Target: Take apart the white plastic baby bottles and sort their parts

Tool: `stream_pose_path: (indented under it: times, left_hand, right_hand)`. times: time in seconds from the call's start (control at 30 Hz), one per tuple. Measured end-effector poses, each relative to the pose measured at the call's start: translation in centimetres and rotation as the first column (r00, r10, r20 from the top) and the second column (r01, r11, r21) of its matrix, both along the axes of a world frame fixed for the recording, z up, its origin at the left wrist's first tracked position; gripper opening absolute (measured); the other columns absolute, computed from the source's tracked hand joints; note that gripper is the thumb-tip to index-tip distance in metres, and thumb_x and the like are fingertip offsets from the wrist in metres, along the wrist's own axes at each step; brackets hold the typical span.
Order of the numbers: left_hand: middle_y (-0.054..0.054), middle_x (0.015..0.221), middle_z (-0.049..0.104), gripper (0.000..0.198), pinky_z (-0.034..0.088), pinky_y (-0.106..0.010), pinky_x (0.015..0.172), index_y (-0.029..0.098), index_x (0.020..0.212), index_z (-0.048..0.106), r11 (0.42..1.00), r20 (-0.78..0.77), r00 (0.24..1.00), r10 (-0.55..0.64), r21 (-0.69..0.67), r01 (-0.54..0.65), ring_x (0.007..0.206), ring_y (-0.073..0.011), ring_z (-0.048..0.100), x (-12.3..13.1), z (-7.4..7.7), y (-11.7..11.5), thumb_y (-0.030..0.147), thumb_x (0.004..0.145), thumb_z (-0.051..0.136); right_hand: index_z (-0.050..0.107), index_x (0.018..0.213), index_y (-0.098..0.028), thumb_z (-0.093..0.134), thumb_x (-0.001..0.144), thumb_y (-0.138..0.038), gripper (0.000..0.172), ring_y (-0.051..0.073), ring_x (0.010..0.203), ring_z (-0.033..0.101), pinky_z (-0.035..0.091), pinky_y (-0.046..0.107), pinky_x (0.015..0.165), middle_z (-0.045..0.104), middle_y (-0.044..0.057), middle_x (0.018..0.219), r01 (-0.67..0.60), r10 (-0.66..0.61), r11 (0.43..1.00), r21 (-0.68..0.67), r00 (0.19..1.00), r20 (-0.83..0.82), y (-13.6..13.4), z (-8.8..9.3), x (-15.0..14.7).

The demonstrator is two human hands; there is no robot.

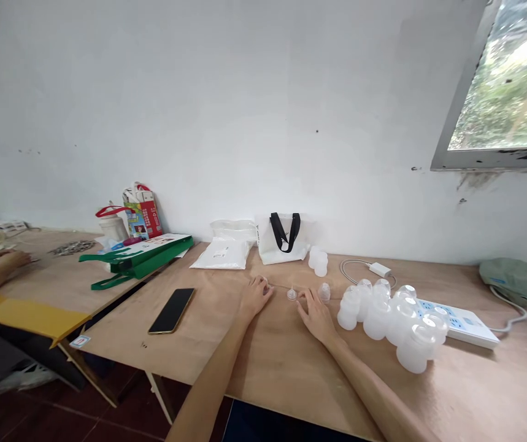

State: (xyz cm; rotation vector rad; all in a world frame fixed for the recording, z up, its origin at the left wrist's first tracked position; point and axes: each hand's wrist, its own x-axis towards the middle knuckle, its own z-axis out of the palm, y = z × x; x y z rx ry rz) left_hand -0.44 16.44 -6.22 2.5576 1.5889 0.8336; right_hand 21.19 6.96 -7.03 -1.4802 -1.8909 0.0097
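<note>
A small clear cap (291,294) is being left within reach between the hands: right hand (316,316) spread, left hand (254,296) curled, any pinch undeterminable.

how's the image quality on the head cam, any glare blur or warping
Head view: the window is overexposed, its foliage washed out and smeary; the wide lens stretches and slants the wooden table toward the corners; the left hand, right hand and translucent plastic bottles look fairly sharp, with soft highlights on the bottles.
</note>
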Motion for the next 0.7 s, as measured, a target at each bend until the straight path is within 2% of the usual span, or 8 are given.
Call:
stream_pose_path:
  times: [0.1,0.17,0.23,0.33,0.4,0.53,0.7]
  left_hand:
    - [-0.006,0.100,0.062,0.018,0.045,-0.034,0.093,0.020,0.088,0.058,1.000,0.014,1.000,-0.018,0.005,0.018,0.099,-0.0219,0.059,0.1,0.2,-0.5,0.032,0.098,0.050]
    - [-0.006,0.101,0.063,0.012,0.045,-0.034,0.091,0.020,0.097,0.057,0.999,0.023,0.999,-0.033,0.002,0.033,0.099,-0.0222,0.059,0.1,0.3,-0.9,0.030,0.096,0.051]
    - [-0.006,0.106,0.063,0.012,0.045,-0.034,0.092,0.020,0.103,0.056,0.998,0.025,0.998,-0.058,-0.002,0.058,0.102,-0.0225,0.058,0.1,0.2,-1.2,0.027,0.094,0.052]
    - [-0.007,0.110,0.062,0.014,0.044,-0.034,0.093,0.020,0.105,0.056,0.996,0.025,0.996,-0.087,-0.009,0.087,0.106,-0.0231,0.057,0.0,0.1,-1.7,0.025,0.092,0.053]
    - [-0.006,0.109,0.063,0.016,0.044,-0.035,0.093,0.021,0.107,0.056,0.994,0.028,0.994,-0.105,-0.013,0.105,0.105,-0.0232,0.057,0.0,0.1,-1.9,0.027,0.092,0.055]
    - [-0.004,0.105,0.063,0.013,0.045,-0.034,0.092,0.023,0.104,0.058,0.987,0.067,0.985,-0.160,0.009,0.160,0.102,-0.0222,0.058,0.0,0.0,-2.1,0.029,0.094,0.054]
    - [-0.005,0.120,0.060,0.023,0.043,-0.037,0.098,0.027,0.117,0.059,0.977,0.030,0.979,-0.204,0.066,0.202,0.110,-0.0230,0.057,0.5,0.2,-2.6,0.030,0.094,0.055]
  right_hand:
    - [0.050,0.135,-0.023,0.044,0.097,-0.025,0.039,0.024,0.126,0.053,0.048,0.039,0.100,0.051,0.010,0.139,-0.049,0.048,0.998,0.030,0.998,0.037,0.8,-0.2,0.0]
    - [0.047,0.142,-0.028,0.044,0.097,-0.023,0.045,0.024,0.133,0.049,0.044,0.042,0.105,0.046,0.009,0.148,-0.104,0.104,0.995,-0.010,0.988,0.115,1.3,-0.5,-0.1]
    - [0.053,0.138,-0.028,0.043,0.098,-0.018,0.043,0.025,0.131,0.051,0.044,0.042,0.106,0.050,0.009,0.147,-0.130,0.138,0.990,-0.057,0.975,0.175,1.8,-0.8,-0.2]
    - [0.062,0.127,-0.024,0.040,0.097,-0.012,0.039,0.024,0.122,0.058,0.045,0.040,0.104,0.058,0.010,0.138,-0.131,0.142,0.989,-0.073,0.973,0.183,2.5,-1.2,-0.2]
    - [0.061,0.128,-0.022,0.041,0.097,-0.014,0.037,0.023,0.118,0.060,0.047,0.038,0.101,0.060,0.012,0.133,-0.125,0.135,0.990,-0.067,0.977,0.164,2.7,-1.5,-0.2]
    - [0.060,0.132,-0.022,0.047,0.098,-0.023,0.037,0.028,0.124,0.057,0.046,0.043,0.103,0.060,0.013,0.135,-0.122,0.131,0.990,-0.064,0.979,0.154,2.9,-1.6,-0.4]
    - [0.063,0.130,-0.023,0.045,0.098,-0.022,0.037,0.028,0.124,0.058,0.044,0.046,0.105,0.065,0.011,0.131,-0.153,0.161,0.986,-0.067,0.978,0.133,2.9,-1.5,-0.5]
